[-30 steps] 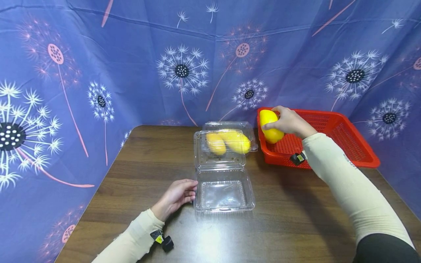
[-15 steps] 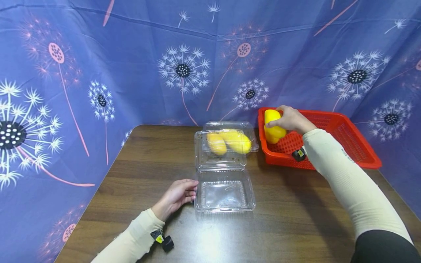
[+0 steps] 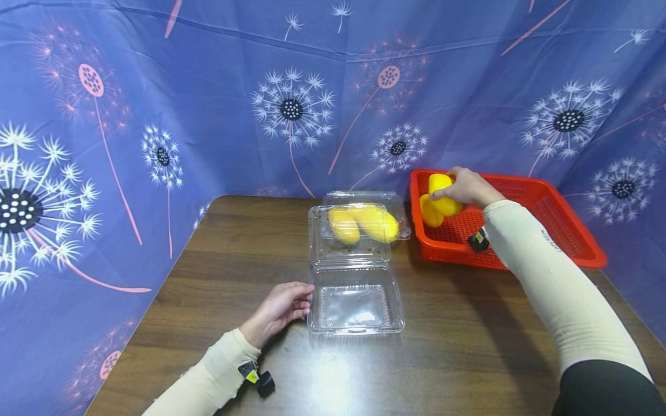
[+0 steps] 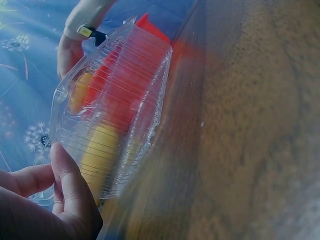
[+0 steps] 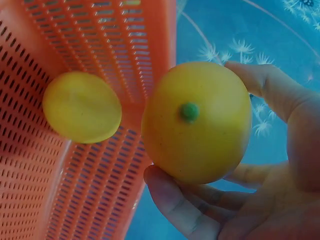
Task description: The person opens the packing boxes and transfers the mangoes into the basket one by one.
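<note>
Nearest, on the left rim of an open, clear plastic clamshell box [image 3: 354, 306], the left hand [image 3: 278, 307] is rested by its fingertips; whether the rim is pinched cannot be told. Behind that box, yellow oval fruits [image 3: 393, 226] are seen in a second clear plastic container [image 3: 359, 198]. Beyond it to the right, over a red perforated plastic basket [image 3: 452, 254] holding another yellow fruit [image 3: 429, 215], a rounded yellow fruit with a green nub [image 5: 197, 130] is grasped by the right hand [image 3: 468, 188].
</note>
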{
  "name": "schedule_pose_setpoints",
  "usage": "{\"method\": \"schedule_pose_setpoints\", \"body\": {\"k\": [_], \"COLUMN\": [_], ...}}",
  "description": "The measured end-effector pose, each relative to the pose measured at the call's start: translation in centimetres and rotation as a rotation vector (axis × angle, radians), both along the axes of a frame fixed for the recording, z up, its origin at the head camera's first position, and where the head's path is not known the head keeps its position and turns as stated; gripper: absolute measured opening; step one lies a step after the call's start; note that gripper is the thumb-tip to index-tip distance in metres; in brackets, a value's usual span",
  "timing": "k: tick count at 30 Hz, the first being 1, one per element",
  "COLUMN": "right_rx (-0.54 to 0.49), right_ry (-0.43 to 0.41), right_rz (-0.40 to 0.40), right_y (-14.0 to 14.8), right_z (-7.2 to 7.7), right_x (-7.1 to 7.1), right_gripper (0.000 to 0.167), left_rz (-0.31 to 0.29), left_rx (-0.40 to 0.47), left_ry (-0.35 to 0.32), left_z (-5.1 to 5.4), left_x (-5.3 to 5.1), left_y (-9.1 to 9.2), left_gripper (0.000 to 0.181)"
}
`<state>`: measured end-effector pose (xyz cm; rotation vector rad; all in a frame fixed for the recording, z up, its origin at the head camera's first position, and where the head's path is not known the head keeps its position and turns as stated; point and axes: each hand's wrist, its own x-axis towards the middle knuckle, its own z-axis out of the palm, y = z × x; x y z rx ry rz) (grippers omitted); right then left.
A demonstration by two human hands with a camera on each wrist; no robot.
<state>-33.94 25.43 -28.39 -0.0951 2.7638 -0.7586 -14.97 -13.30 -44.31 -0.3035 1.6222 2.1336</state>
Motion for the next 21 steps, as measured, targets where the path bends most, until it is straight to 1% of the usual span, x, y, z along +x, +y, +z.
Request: {"method": "schedule_pose_setpoints", "body": {"k": [6,9,15,21], "right_rx": [0.024,0.035,0.053,0.055], "right_ry": [-0.005,-0.021,-0.036,-0.026], "right_rz": [-0.002,-0.005,-0.030,-0.065], "right_y": [0.9,1.5,2.6,3.2], "right_z": [-0.7,-1.0,-1.6,-2.3], "right_x": [-0.9,-1.2,-1.7,-2.3], "right_gripper": [0.092,0.092,0.090,0.085], "left_rz": [0.002,0.001,0.001,0.014], "left_rx": [-0.004,-0.003,0.002,-0.003], "left_ry": [0.000,0.001,-0.004,-0.009], "left_z": [0.0,-0.1,-0.1,0.1], "left_x": [0.0,0.0,0.0,0.0], "left_y": [-0.1,-0.1,0.0,0.1], "left_gripper": [0.005,0.005,0.007,0.008]}}
